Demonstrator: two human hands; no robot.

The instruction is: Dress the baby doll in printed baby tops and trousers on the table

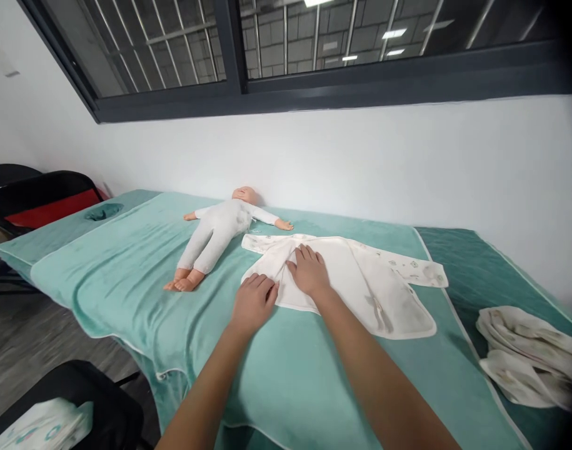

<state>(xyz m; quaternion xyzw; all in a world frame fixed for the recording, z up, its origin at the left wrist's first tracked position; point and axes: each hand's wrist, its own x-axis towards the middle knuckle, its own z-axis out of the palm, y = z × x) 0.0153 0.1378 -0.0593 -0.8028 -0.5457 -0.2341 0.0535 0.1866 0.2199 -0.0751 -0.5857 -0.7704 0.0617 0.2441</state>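
A white baby shirt (346, 265) lies spread out on the bed, its small-printed sleeves stretched to both sides and its front flaps loose. At its near left edge, my left hand (255, 303) has its fingers curled on the cloth. My right hand (309, 272) rests on the left part of the shirt, palm down with fingers stretched out. Up and to the left, a baby doll (217, 228) in a white bodysuit lies on its back, arms spread, apart from both hands.
A green cover (126, 269) drapes over the bed (454, 256), which stands against a white wall below a barred window. Folded white cloths (529, 356) lie at the right. A black chair (79, 394) at the lower left holds a printed white package (49, 425). Chairs (46, 200) stand behind.
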